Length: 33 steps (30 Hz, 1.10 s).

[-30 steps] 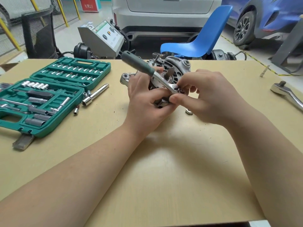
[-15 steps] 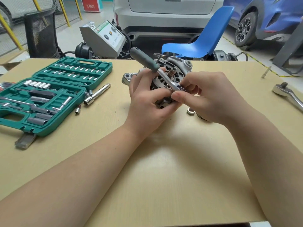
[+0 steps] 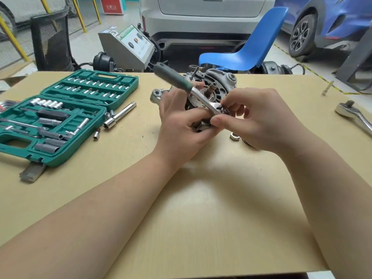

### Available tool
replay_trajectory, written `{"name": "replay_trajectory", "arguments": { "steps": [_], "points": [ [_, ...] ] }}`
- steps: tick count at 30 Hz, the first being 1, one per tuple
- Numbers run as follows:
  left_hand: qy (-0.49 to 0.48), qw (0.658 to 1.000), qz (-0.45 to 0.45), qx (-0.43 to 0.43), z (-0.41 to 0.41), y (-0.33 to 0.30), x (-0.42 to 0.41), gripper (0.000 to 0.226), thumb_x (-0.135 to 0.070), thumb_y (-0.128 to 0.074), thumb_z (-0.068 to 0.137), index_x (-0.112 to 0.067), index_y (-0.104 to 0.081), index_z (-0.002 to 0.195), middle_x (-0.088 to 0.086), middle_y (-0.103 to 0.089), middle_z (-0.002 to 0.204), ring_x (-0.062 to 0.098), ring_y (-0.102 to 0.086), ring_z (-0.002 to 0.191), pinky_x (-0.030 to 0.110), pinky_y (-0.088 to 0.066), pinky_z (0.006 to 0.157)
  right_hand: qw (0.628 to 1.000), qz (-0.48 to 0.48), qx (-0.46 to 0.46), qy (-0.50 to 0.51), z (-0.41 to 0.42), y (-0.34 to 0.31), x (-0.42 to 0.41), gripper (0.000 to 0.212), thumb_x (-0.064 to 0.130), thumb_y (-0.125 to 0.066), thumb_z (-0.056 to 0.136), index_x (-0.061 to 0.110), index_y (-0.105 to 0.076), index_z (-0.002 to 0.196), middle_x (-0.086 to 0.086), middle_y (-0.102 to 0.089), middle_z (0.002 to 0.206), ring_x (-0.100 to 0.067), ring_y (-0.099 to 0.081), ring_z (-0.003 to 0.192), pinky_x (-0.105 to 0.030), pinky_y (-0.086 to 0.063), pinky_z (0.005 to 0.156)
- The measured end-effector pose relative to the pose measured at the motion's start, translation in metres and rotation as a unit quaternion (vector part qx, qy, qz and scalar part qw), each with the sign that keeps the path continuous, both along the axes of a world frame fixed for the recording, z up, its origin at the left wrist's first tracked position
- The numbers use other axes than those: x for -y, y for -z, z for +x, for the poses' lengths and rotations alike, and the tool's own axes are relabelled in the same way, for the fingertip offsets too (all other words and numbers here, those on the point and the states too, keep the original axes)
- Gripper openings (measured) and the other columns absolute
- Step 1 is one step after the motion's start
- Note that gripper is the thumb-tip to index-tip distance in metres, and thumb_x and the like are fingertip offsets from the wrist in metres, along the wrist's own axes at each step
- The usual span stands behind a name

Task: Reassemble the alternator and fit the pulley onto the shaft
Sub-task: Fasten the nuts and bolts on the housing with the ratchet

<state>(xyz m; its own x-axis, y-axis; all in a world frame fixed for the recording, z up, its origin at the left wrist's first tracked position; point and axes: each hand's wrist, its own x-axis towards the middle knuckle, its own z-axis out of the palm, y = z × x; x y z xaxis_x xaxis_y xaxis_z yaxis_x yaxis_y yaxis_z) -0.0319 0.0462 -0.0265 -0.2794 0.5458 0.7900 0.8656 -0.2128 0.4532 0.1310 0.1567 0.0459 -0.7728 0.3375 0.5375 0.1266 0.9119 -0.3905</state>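
The silver alternator [image 3: 218,81] stands on edge at the middle of the table, its bare threaded shaft [image 3: 211,88] pointing towards me. A ratchet wrench [image 3: 175,78] with a green handle slants up to the left across its face. My left hand [image 3: 179,125] grips the alternator's near lower edge, thumb lying towards the ratchet's head. My right hand [image 3: 259,119] pinches the ratchet's chrome head [image 3: 218,107] between thumb and fingers. A loose nut [image 3: 234,136] lies on the table under my right hand, beside a dark round part [image 3: 247,143] that the hand mostly hides.
An open green socket case [image 3: 60,117] fills the left of the table, with an extension bar [image 3: 120,114] and loose sockets beside it. A second chrome ratchet [image 3: 354,115] and a small bolt [image 3: 327,88] lie at the right. Beyond the table stand a blue chair [image 3: 247,51] and cars.
The ratchet's green handle rocked slightly to the right and back again. Both hands stayed at the alternator's front.
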Motion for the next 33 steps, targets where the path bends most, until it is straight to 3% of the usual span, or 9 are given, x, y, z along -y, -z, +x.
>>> {"name": "replay_trajectory", "arguments": {
  "steps": [4,7,11,15,21,25,29,31,33],
  "points": [
    [0.001,1.0,-0.005,0.007,0.0,-0.001,0.001,0.017,-0.035,-0.089,0.089,-0.025,-0.087,0.103,0.017,-0.061,0.14,0.04,-0.05,0.137,0.066,-0.035,0.114,0.999,0.0,0.029,-0.025,0.006,-0.003,-0.006,0.028,0.039,-0.078,0.084,0.019,-0.075,0.103,0.009,-0.063,0.08,-0.016,-0.056,0.078,-0.043,-0.05,0.071],
    [-0.002,1.0,-0.014,0.007,-0.002,-0.001,0.003,0.027,-0.038,-0.087,0.09,-0.021,-0.085,0.11,0.014,-0.06,0.146,0.034,-0.046,0.143,0.06,-0.035,0.118,0.998,0.009,0.045,-0.052,0.009,-0.003,-0.01,0.031,0.027,-0.084,0.085,0.027,-0.076,0.115,0.01,-0.065,0.085,-0.014,-0.055,0.081,-0.033,-0.048,0.07],
    [-0.006,1.0,-0.008,0.016,-0.001,-0.001,0.002,0.026,-0.036,-0.089,0.089,-0.023,-0.083,0.11,0.014,-0.061,0.143,0.039,-0.048,0.142,0.063,-0.035,0.117,0.999,0.005,0.024,-0.027,0.006,0.0,-0.008,0.028,0.041,-0.076,0.085,0.03,-0.075,0.111,0.017,-0.062,0.079,-0.005,-0.055,0.076,-0.032,-0.047,0.069],
    [-0.005,1.0,-0.011,0.019,0.004,-0.002,0.002,0.013,-0.041,-0.086,0.091,-0.028,-0.087,0.093,0.014,-0.061,0.135,0.04,-0.05,0.134,0.069,-0.035,0.111,1.0,-0.007,0.009,0.01,0.002,0.001,-0.006,0.029,0.048,-0.071,0.086,0.022,-0.075,0.098,0.013,-0.064,0.077,-0.009,-0.058,0.074,-0.039,-0.051,0.068],
    [-0.002,1.0,-0.011,0.019,0.002,-0.003,0.002,0.024,-0.036,-0.088,0.089,-0.019,-0.085,0.107,0.015,-0.061,0.143,0.038,-0.047,0.142,0.067,-0.033,0.116,0.997,-0.021,0.059,-0.042,0.011,-0.005,-0.007,0.029,0.029,-0.083,0.086,0.028,-0.076,0.114,0.006,-0.065,0.083,-0.015,-0.056,0.079,-0.034,-0.047,0.071],
    [-0.001,1.0,-0.02,-0.022,-0.001,-0.003,0.004,0.018,-0.035,-0.088,0.088,-0.018,-0.088,0.094,0.021,-0.062,0.142,0.038,-0.045,0.14,0.069,-0.034,0.112,0.997,-0.034,0.051,-0.049,0.01,-0.005,-0.001,0.033,0.045,-0.079,0.081,0.035,-0.074,0.112,0.008,-0.066,0.079,-0.016,-0.055,0.074,-0.03,-0.047,0.067],
    [-0.009,0.999,-0.028,-0.03,-0.002,-0.002,0.004,0.019,-0.033,-0.086,0.091,-0.014,-0.087,0.09,0.022,-0.062,0.143,0.045,-0.047,0.141,0.069,-0.033,0.114,0.997,0.062,0.049,0.003,0.007,-0.006,0.009,0.04,0.06,-0.075,0.081,0.041,-0.072,0.115,0.017,-0.062,0.093,-0.004,-0.054,0.083,-0.037,-0.05,0.07],
    [-0.012,0.999,-0.025,-0.034,-0.001,-0.002,0.004,0.018,-0.032,-0.086,0.091,-0.014,-0.087,0.091,0.021,-0.062,0.144,0.046,-0.047,0.142,0.069,-0.033,0.115,0.99,0.131,0.04,0.012,0.008,-0.009,0.013,0.034,0.055,-0.076,0.085,0.04,-0.073,0.116,0.012,-0.062,0.107,-0.012,-0.058,0.094,-0.037,-0.051,0.07],
    [-0.009,0.999,-0.027,-0.028,0.0,-0.002,0.005,0.015,-0.032,-0.086,0.091,-0.019,-0.087,0.099,0.018,-0.061,0.146,0.042,-0.044,0.145,0.07,-0.031,0.117,0.987,0.156,0.023,-0.022,0.009,-0.01,0.015,0.024,0.04,-0.079,0.089,0.031,-0.077,0.112,0.005,-0.065,0.109,-0.019,-0.06,0.089,-0.039,-0.051,0.068]
  ]
}}
